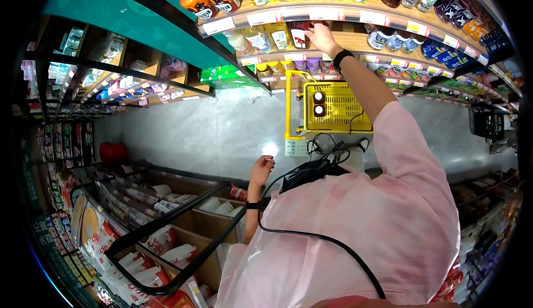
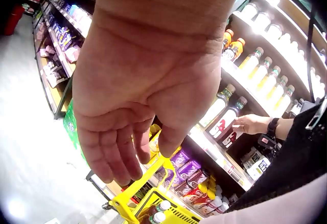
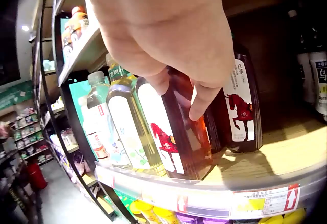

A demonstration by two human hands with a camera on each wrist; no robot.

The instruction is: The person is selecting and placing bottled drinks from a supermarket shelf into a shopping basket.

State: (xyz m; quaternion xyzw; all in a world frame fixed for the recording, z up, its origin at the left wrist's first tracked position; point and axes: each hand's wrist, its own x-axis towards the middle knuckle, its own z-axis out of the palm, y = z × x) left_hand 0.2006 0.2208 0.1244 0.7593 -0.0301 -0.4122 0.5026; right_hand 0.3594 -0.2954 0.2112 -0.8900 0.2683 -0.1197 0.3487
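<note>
My right hand [image 1: 322,37] reaches to a shelf and grips a bottle of dark reddish tea [image 3: 191,137], its white label showing a red horse. In the right wrist view, thumb and fingers [image 3: 204,98] lie on either side of its upper part; the cap is hidden under the hand. The bottle stands tilted at the shelf's front edge. Another horse-label tea bottle [image 3: 241,109] is just behind and to the right. A pale yellow drink bottle [image 3: 130,132] stands to its left. My left hand [image 1: 262,169] hangs loosely curled beside my body, holding nothing.
A yellow shopping cart [image 1: 288,108] stands below the shelf, with two white-capped dark bottles [image 1: 318,104] in its basket. Price tags line the shelf edge [image 3: 214,203]. Behind on the left are bins of packaged goods [image 1: 183,225] and a black bar frame [image 1: 177,219]. A black cable [image 1: 327,238] crosses my shirt.
</note>
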